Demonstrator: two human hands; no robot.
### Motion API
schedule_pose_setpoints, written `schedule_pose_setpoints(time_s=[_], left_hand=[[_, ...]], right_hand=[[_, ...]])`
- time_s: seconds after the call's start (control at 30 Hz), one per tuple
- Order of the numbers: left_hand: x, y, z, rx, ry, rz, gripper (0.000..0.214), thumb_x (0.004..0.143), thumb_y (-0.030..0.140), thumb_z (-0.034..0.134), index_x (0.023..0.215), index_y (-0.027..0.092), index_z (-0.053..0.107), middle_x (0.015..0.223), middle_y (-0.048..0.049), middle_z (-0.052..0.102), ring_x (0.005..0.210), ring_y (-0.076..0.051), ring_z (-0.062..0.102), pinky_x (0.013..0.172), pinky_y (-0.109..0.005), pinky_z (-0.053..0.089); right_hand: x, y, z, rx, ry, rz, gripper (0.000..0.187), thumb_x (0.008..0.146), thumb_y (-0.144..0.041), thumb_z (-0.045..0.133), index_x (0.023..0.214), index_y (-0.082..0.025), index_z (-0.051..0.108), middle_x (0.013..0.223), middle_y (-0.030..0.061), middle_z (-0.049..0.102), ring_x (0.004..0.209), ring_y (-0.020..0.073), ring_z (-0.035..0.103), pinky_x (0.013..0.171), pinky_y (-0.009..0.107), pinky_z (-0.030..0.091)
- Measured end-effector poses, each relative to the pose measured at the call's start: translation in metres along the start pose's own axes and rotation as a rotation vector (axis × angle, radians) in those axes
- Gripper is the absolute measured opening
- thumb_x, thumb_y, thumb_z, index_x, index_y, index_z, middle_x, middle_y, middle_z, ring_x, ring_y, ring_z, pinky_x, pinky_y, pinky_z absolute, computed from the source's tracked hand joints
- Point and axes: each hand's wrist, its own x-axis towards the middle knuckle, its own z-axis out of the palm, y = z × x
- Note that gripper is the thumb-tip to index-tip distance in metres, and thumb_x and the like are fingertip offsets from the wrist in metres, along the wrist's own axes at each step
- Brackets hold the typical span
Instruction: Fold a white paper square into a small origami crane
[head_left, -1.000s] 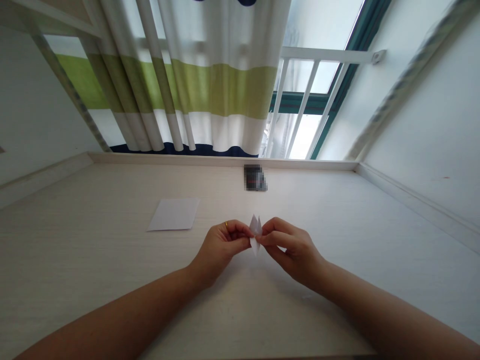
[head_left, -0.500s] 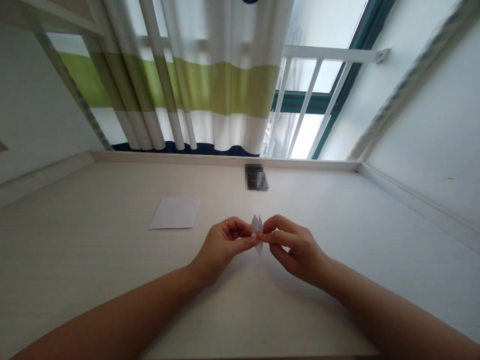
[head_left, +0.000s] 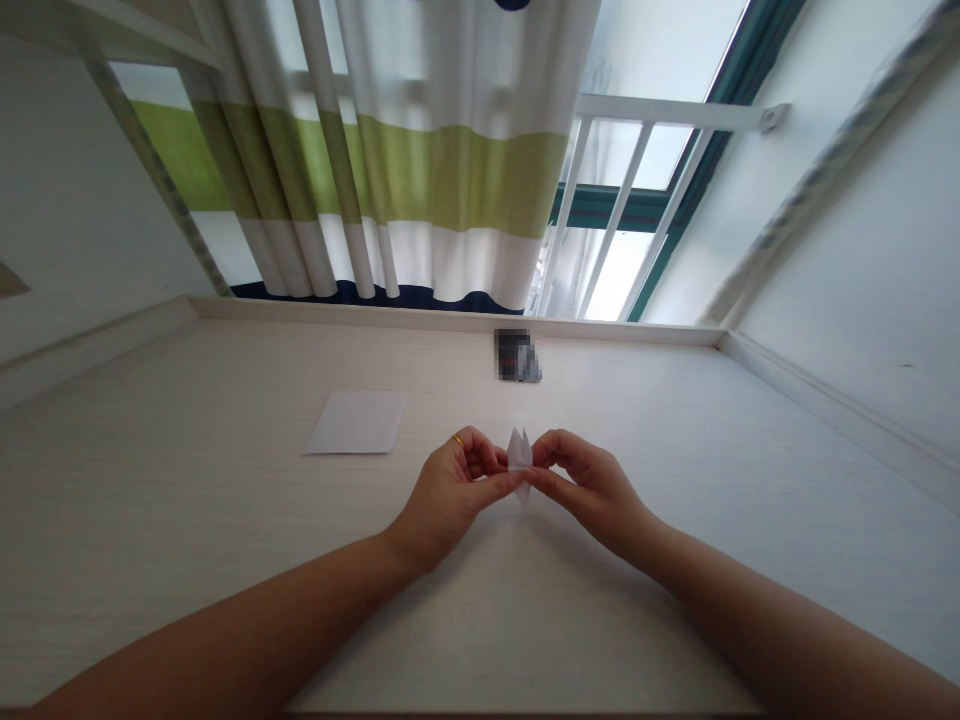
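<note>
A small folded white paper piece (head_left: pixel 519 452) with two pointed tips stands upright between my hands, just above the pale wooden table (head_left: pixel 187 520). My left hand (head_left: pixel 454 490), with a gold ring on one finger, pinches its left side with thumb and fingers closed. From the other side my right hand (head_left: pixel 585 485) pinches it in the same way. Both forearms reach in from the bottom corners.
A flat white sheet of paper (head_left: pixel 356 423) lies on the table to the left, behind my left hand. A small dark blurred object (head_left: pixel 516 355) sits near the table's back edge. Striped curtains (head_left: pixel 420 170) and a barred window (head_left: pixel 630 210) rise behind the table.
Both hands keep their pinch on the folded paper and have shifted slightly away and right; the fingers have worked along the fold a little. The flat sheet has not moved.
</note>
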Motion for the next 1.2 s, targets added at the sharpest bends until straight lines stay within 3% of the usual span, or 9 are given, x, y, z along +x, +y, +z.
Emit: schedule_pose_setpoints(time_s=[0.17, 0.53, 0.73, 0.93, 1.2], left_hand=[[0.0003, 0.0000, -0.0007, -0.005, 0.006, -0.020, 0.028, 0.058, 0.017, 0.069, 0.064, 0.016, 0.042, 0.067, 0.0036, 0.057, 0.065, -0.009, 0.055, 0.066, -0.024, 0.043], [0.0002, -0.0005, 0.0010, -0.034, 0.012, -0.022, 0.027, 0.058, 0.011, 0.068, 0.064, 0.016, 0.041, 0.062, 0.0060, 0.056, 0.061, -0.008, 0.056, 0.064, -0.024, 0.047], [0.0020, -0.0007, 0.0021, -0.042, 0.008, -0.015, 0.028, 0.057, 0.012, 0.069, 0.065, 0.016, 0.043, 0.062, 0.0056, 0.057, 0.061, -0.008, 0.056, 0.063, -0.022, 0.046], [0.0032, -0.0044, 0.0016, -0.008, -0.013, -0.031, 0.034, 0.055, 0.015, 0.072, 0.077, 0.018, 0.046, 0.066, 0.0042, 0.061, 0.064, -0.010, 0.060, 0.063, -0.023, 0.046], [0.0031, 0.0019, -0.0006, 0.033, -0.010, -0.038, 0.032, 0.057, 0.015, 0.071, 0.081, 0.017, 0.049, 0.059, 0.0041, 0.064, 0.059, -0.011, 0.059, 0.063, -0.024, 0.045]], right_hand=[[0.0008, -0.0012, 0.0027, 0.194, 0.012, 0.077, 0.020, 0.069, -0.026, 0.062, 0.081, -0.018, 0.049, 0.072, 0.0003, 0.053, 0.066, 0.0119, 0.052, 0.060, 0.026, 0.044], [-0.0010, -0.0005, 0.0061, 0.098, 0.061, 0.045, 0.009, 0.071, -0.021, 0.059, 0.074, -0.017, 0.052, 0.071, 0.0007, 0.053, 0.067, 0.0122, 0.049, 0.061, 0.027, 0.043], [-0.0033, -0.0032, 0.0076, 0.249, 0.083, 0.053, 0.027, 0.070, -0.020, 0.061, 0.091, -0.020, 0.043, 0.074, 0.0005, 0.054, 0.070, 0.0129, 0.053, 0.062, 0.027, 0.045], [-0.0043, -0.0037, 0.0088, 0.303, 0.130, 0.066, 0.034, 0.067, -0.021, 0.063, 0.091, -0.021, 0.038, 0.067, -0.0032, 0.051, 0.064, 0.0113, 0.052, 0.057, 0.025, 0.042], [-0.0046, -0.0056, 0.0086, 0.419, 0.063, 0.083, 0.036, 0.067, -0.019, 0.064, 0.093, -0.022, 0.038, 0.064, -0.0051, 0.051, 0.060, 0.0104, 0.051, 0.055, 0.024, 0.040]])
